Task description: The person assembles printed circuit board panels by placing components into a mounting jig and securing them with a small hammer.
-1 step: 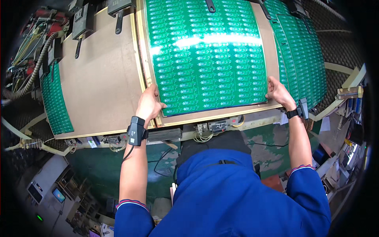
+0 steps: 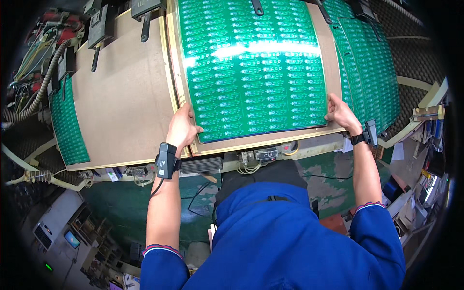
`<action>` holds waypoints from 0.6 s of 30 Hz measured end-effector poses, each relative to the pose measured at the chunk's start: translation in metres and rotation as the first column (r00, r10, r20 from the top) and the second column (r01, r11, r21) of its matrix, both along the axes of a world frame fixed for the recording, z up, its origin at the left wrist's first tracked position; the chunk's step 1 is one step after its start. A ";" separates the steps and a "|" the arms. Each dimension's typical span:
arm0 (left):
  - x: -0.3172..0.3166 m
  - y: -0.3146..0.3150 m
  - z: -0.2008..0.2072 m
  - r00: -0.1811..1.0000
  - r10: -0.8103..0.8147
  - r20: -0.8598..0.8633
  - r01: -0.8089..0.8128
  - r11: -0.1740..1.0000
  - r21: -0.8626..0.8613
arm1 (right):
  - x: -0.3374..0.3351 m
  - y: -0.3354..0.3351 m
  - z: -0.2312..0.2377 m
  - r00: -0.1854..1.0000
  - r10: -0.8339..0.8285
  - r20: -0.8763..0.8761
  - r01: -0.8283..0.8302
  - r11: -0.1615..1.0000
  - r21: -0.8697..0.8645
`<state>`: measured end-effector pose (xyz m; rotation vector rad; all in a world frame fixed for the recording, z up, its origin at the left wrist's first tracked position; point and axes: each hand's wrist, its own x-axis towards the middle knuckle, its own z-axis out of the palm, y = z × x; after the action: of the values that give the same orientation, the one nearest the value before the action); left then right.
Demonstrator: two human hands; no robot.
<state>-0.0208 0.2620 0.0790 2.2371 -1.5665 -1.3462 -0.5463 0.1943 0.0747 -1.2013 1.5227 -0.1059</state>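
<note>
A large green circuit board panel, covered in rows of small printed patterns, lies on a brown backing board in front of me. A bright band of light reflects across it. At its near left corner my left hand holds the edge, the thumb pointing inward over the corner and the fingers along the side. My right hand grips the near right corner, with thumb and fingers closed at the edge. Both wrists carry black strapped devices. What the fingertips do under the panel is hidden.
A second brown board lies to the left, with a green panel beside it. More green panels lie to the right. Black-handled clamps overhang the far edge. Hoses and wiring crowd the far left. Valves line the near edge.
</note>
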 end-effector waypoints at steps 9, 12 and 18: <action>-0.012 0.006 -0.004 0.982 0.106 -0.157 -0.120 0.989 -0.085 | -0.011 -0.004 0.012 0.972 0.183 -0.149 -0.191 0.980 -0.045; 0.013 0.033 -0.044 0.964 0.135 -0.229 -0.169 0.976 -0.138 | 0.009 -0.008 0.025 0.902 0.306 -0.306 -0.333 0.942 -0.040; 0.001 0.029 -0.019 0.983 0.128 -0.130 -0.145 0.981 -0.132 | 0.002 -0.001 0.010 0.941 0.267 -0.208 -0.305 0.935 -0.182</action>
<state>-0.0197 0.2908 0.0600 2.0952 -1.3940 -1.2659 -0.5446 0.1932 0.0847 -1.6312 1.4990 0.0385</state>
